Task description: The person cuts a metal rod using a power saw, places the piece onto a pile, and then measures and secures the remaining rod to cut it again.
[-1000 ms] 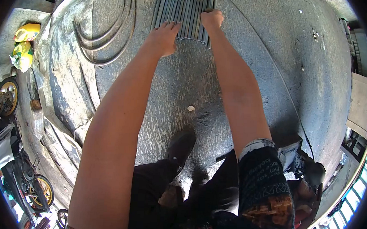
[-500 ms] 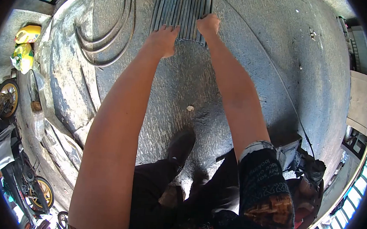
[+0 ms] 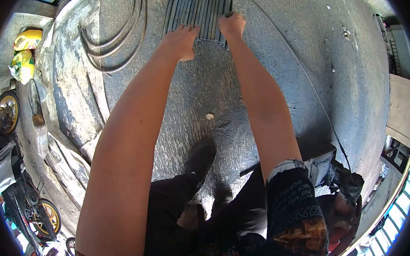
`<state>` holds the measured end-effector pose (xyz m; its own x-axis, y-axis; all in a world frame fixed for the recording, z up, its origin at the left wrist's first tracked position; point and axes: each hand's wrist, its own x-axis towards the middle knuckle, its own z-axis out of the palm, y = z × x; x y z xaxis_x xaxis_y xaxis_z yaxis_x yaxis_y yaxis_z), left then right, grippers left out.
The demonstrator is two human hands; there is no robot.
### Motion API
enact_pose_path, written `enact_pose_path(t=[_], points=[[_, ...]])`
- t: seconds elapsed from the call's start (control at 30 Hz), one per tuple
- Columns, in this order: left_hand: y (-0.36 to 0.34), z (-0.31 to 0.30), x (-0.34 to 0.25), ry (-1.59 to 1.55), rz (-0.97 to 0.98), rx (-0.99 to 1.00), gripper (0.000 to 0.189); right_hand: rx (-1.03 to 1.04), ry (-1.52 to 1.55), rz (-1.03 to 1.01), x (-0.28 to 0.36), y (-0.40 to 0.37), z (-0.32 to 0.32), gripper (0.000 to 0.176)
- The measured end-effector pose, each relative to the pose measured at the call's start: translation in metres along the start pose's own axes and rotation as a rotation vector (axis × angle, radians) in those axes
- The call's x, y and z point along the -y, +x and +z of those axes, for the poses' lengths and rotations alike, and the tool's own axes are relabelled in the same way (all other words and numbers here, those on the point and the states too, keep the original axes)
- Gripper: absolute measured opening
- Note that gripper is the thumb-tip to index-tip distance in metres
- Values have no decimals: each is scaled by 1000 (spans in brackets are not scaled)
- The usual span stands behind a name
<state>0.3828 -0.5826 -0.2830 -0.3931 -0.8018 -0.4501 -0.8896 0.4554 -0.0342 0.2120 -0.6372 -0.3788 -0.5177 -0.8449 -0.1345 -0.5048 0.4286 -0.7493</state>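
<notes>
More than ten straight rods [image 3: 207, 15], too tightly packed to count exactly, have two hands [image 3: 179, 42] at them. Left of these rods: three curved rods [image 3: 106, 71], two yellow packages [image 3: 28, 40], two gold-rimmed wheels [image 3: 7, 112]. Right: one long cable [image 3: 306, 71].

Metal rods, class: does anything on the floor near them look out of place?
A small pale scrap lies alone on the dark floor, between the straight rods and the nearer dark shoe. It resembles stray litter, matching nothing beside it.
</notes>
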Motion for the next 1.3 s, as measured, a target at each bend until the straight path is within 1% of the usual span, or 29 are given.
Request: enact_pose_path(t=[0.07,0.13,0.17,0.23,0.27,0.33,0.37,0.43,0.47,0.57,0.6,0.63,0.73,0.77,0.87,0.93,0.97,1.03,1.1,1.3], points=[[-1,2,-8,12,4,-15,82,-20,19,6,-9,-6,-11,36],[-1,4,-18,57,37,-96,83,-108,68,-51,-21,-13,-25,33],[-2,6,-23,62,55,-92,83,-119,66,-35,-28,-18,-33,33],[-4,13,-36,101,109,-253,80,-161,-63,-225,-41,-32,-51,37],[-4,15,-44,106,135,-251,80,-178,-67,-204,-48,-40,-61,37],[-8,14,-65,122,163,-351,80,-208,-285,-463,-58,-59,-84,42],[-10,11,-78,120,188,-360,80,-228,-298,-450,-61,-70,-98,42],[-16,-1,-104,154,223,-461,83,-204,-390,-533,-63,-89,-128,43],[-21,-10,-118,153,246,-482,83,-203,-400,-542,-64,-101,-146,44],[-29,-38,-157,117,349,-612,84,-255,-528,-550,-73,-127,-199,48],[-33,-47,-167,115,424,-663,84,-179,-560,-485,-72,-137,-223,50],[-40,-58,-178,114,501,-713,83,-216,-567,-474,-71,-147,-248,50],[-70,-92,-217,96,632,-739,85,-286,-682,-442,-69,-181,-324,51],[-83,-105,-231,95,659,-764,85,-319,-696,-431,-67,-192,-349,51],[-133,-133,-273,24,777,-858,86,-517,-802,-481,-71,-229,-419,53],[-164,-152,-296,7,873,-956,88,-577,-839,-443,-72,-260,-461,53],[-180,-161,-306,6,899,-972,88,-615,-862,-423,-70,-275,-481,54],[-208,-170,-324,4,951,-1025,87,-645,-877,-370,-70,-309,-513,55],[-237,-174,-339,-4,1004,-1055,87,-716,-903,-349,-73,-345,-537,56],[-309,-165,-380,-32,1171,-1092,85,-820,-932,-296,-95,-447,-580,56]])
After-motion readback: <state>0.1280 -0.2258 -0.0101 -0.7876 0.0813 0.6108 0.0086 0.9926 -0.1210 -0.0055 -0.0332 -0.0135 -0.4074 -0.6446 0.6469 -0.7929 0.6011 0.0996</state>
